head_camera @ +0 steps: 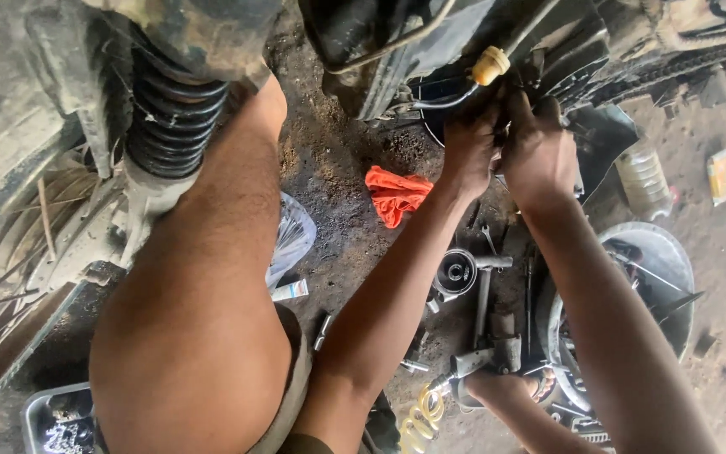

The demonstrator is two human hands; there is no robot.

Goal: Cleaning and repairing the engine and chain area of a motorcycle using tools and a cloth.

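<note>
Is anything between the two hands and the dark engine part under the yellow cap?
Nothing visible: left hand and right hand are already on the dark engine part just below the yellow plastic cap.

**Hidden and cut off**

Fingertips of left hand (470, 145) and right hand (538, 151) buried in dark engine underside (464, 50); grasp unreadable. Coil spring (174, 109) cut by top edge. Grey tray (56, 418) clipped at bottom edge, contents blurred. Yellow packet (723, 175) too small to identify.
</note>
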